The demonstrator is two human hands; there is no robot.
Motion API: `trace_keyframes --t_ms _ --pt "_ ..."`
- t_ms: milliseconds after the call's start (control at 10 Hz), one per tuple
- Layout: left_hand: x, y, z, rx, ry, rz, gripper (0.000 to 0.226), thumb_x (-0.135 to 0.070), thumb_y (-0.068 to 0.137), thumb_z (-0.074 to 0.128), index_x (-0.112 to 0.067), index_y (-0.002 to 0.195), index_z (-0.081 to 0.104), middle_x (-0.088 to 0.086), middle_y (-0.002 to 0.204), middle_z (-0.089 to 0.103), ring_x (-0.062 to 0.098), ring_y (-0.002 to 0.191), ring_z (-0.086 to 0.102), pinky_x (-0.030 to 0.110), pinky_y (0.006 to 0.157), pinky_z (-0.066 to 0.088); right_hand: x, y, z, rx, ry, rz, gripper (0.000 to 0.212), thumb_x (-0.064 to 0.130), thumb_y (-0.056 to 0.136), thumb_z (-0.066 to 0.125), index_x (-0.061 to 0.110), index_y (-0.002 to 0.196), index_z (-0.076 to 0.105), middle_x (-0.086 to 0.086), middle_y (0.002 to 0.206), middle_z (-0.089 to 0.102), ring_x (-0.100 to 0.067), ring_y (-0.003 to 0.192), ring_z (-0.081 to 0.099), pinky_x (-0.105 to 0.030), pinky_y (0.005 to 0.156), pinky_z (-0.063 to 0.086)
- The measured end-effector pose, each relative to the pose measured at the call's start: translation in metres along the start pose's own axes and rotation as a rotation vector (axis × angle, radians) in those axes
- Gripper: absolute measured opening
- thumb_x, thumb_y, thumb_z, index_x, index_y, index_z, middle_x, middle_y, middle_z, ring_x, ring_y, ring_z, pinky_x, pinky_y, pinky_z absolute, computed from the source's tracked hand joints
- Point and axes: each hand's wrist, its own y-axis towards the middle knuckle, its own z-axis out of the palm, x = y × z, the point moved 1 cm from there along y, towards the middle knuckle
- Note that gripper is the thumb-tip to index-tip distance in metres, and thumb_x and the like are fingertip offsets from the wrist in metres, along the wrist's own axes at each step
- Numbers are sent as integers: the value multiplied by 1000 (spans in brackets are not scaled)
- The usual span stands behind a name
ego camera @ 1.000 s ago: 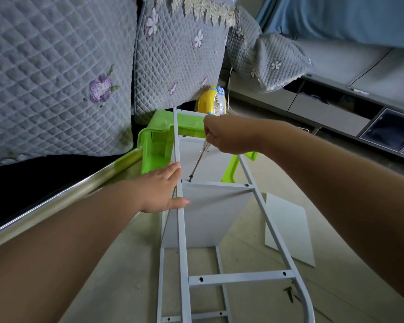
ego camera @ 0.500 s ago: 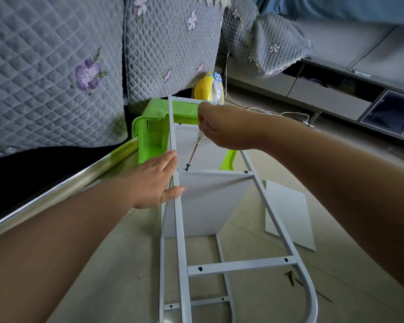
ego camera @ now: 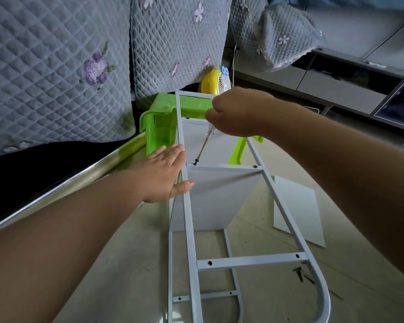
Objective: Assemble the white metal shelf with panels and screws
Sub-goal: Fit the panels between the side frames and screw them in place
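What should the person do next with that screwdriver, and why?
Probably turn the screwdriver to drive the screw down. Its tip sits on the screw at the left end of the crossbar, and the head looks raised. The right hand grips the handle, and the left hand rests on the frame rail.

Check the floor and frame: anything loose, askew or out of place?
Two things: loose dark screws lie scattered on the floor beside the white shelf frame, near its curved end, and a spare white panel lies flat to the right. The lower crossbar shows empty screw holes. Nothing looks bent or damaged.
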Motion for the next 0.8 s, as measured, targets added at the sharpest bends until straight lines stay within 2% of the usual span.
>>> trace_keyframes --t_ms 100,200,300,400,500,600,700,800 --pt "0 0 0 -10 -20 3 74 -50 96 13 -1 145 -13 13 154 -19 19 143 -17 29 114 -10 -1 0 2 26 62 -3 30 16 98 31 9 73 46 -15 96 54 -31 90 50 -26 70 29" --pt "1 -2 1 -12 -37 14 74 -50 96 15 -1 145 -12 13 154 -18 19 143 -16 29 115 -8 1 0 7 -19 122 -19 24 9 96 35 1 116 46 -19 111 56 -32 90 49 -23 65 28" --pt "2 -2 2 -13 -41 12 74 -49 97 15 -1 146 -11 13 154 -18 19 143 -15 29 115 -8 7 -3 4 -23 132 -36 24 9 97 36 -1 117 42 -21 108 56 -26 76 40 -24 54 17" --pt "1 -2 0 -12 -33 9 74 -49 97 15 -1 145 -12 13 154 -18 19 143 -16 29 115 -8 6 -3 0 -53 91 -13 30 14 101 29 -1 121 47 -18 115 54 -33 98 52 -19 57 18" --pt "1 -3 0 -7 -36 8 74 -49 97 15 -1 145 -13 13 154 -19 19 143 -16 29 115 -8 6 -3 -2 -56 -52 -53 39 26 102 25 2 117 52 -17 114 56 -30 97 52 -28 69 30" --pt "0 -4 0 -1 -39 5 74 -50 97 15 -2 146 -13 13 154 -19 19 143 -16 29 115 -9 7 -3 2 -17 -110 -58 42 28 102 23 2 117 51 -17 115 56 -33 107 52 -33 77 40" --pt "-1 -4 -1 2 -44 1 74 -50 97 14 -2 146 -13 13 153 -20 19 142 -18 29 114 -10 3 -3 4 51 -20 -44 35 28 101 26 5 111 50 -19 114 55 -30 88 46 -31 73 36" --pt "-2 -3 -2 7 -53 5 74 -50 97 14 -2 146 -13 13 153 -21 19 142 -18 30 114 -11 0 -1 6 85 147 -44 18 21 97 32 8 102 43 -19 116 51 -21 85 36 -27 72 27"
